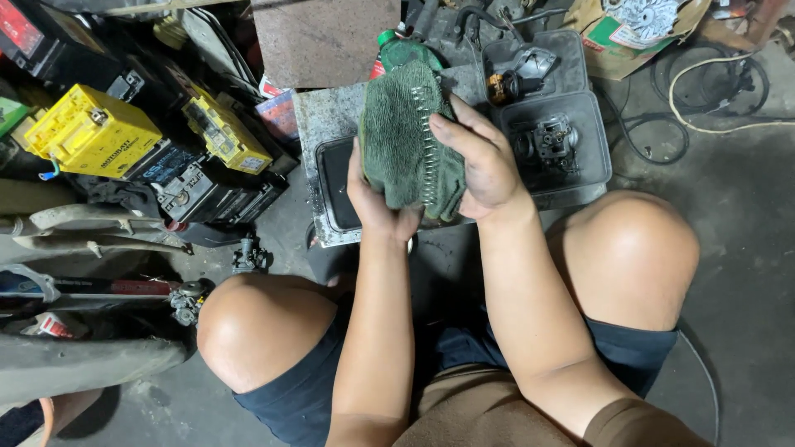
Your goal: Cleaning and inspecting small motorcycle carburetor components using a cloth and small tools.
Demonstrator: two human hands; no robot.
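A green cloth is held up in front of me, above a metal-topped work surface. A long metal coil spring lies against the cloth. My left hand grips the cloth from below and behind. My right hand wraps the cloth's right side, fingers pressing the spring into the fabric. I am crouched with both knees showing below the hands.
A black tray sits under the cloth. Grey trays at the right hold a carburettor and small parts. Yellow and black batteries crowd the left. A green bottle, cables and concrete floor lie around.
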